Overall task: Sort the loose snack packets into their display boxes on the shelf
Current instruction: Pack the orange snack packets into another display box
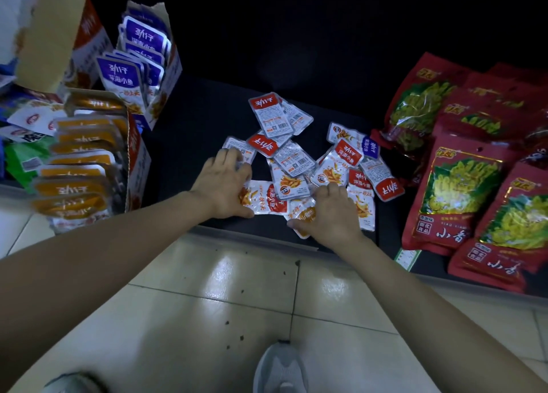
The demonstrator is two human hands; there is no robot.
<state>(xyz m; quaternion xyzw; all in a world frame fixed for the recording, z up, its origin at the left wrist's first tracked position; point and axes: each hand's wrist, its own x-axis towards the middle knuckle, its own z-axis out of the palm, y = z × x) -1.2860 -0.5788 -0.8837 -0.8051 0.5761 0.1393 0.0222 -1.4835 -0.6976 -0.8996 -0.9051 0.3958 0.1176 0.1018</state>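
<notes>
Both our hands are down in the loose packets (292,158) on the dark shelf (192,111).

Our left hand (225,182) curls over the near left edge of the pile, thumb under a red packet (264,198) and fingers bent onto it and a packet lying face down behind. Our right hand (329,212) grips an orange packet (304,215) at the shelf's front lip, thumb along its near edge and fingers curled over the top. The rest of the pile lies scattered between and beyond the hands, mostly red, with one purple packet at its right. To the left stand the orange box (89,161) and, behind it, the purple box (142,66), both filled with upright packets. Large red bags (456,191) lie to the right. Below us are the tiled floor (207,303) and a grey shoe (280,369).
</notes>
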